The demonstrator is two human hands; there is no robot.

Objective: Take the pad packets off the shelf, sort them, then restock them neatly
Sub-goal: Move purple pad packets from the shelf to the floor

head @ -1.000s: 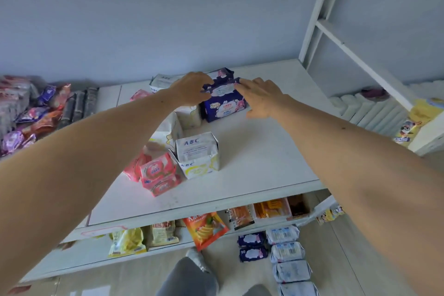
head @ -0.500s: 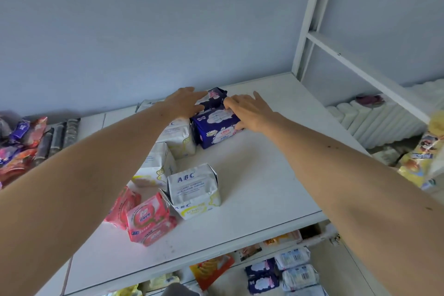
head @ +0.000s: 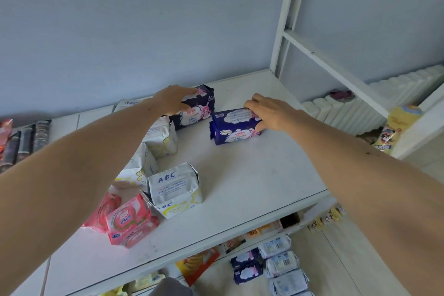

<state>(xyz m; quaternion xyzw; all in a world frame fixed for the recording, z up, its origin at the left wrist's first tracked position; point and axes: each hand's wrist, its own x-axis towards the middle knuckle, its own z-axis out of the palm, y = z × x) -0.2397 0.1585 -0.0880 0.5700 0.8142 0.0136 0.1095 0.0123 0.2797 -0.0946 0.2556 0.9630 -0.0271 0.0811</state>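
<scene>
On the white shelf top [head: 252, 182] my right hand [head: 266, 112] grips a blue pad packet [head: 234, 127] by its right end, fingers over the top and thumb at the front. My left hand [head: 174, 98] lies curled over a dark navy pad packet [head: 197, 109] at the back. A gap separates the two packets. Several white ABC packets [head: 174, 186] stand in a row under my left forearm. Pink packets [head: 127, 220] lie near the front left.
A white shelf post and rail [head: 286, 31] rise at the back right. Snack packets [head: 21, 142] line the left. More pad packets [head: 278, 264] lie on the floor below, and snack bags sit on the lower shelf [head: 199, 264]. White rolls [head: 348, 108] lie on the right.
The two dark packets, side by side before, have been pulled apart. My right hand has drawn the blue one to the right while my left stays on the navy one.
</scene>
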